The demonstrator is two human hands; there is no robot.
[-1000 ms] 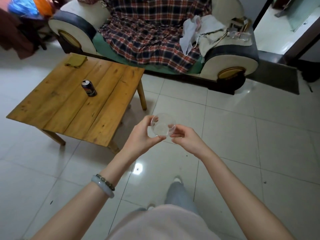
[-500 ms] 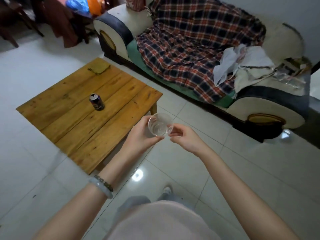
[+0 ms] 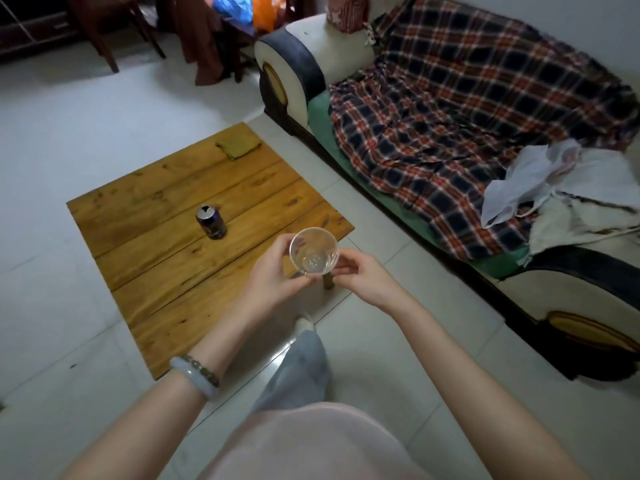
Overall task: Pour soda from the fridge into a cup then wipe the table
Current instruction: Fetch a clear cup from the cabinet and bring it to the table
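A clear cup [image 3: 313, 251] is held upright in front of me, above the near right corner of the low wooden table [image 3: 166, 271]. My left hand [image 3: 273, 278] wraps its fingers round the cup's left side. My right hand [image 3: 363, 278] pinches the cup's lower right side. A dark soda can [image 3: 211, 222] with an open top stands upright near the middle of the table. A folded olive cloth [image 3: 238, 147] lies at the table's far corner.
A sofa [image 3: 301, 64] covered by a plaid blanket [image 3: 467, 109] runs along the right, with white bags [image 3: 526, 181] on it. Dark wooden chairs [image 3: 104, 32] stand at the back left. White tiled floor [image 3: 52, 126] surrounds the table.
I have moved closer to the table and turned left, so table and sofa shifted right and nearer in view. Both hands keep the same hold on the cup.
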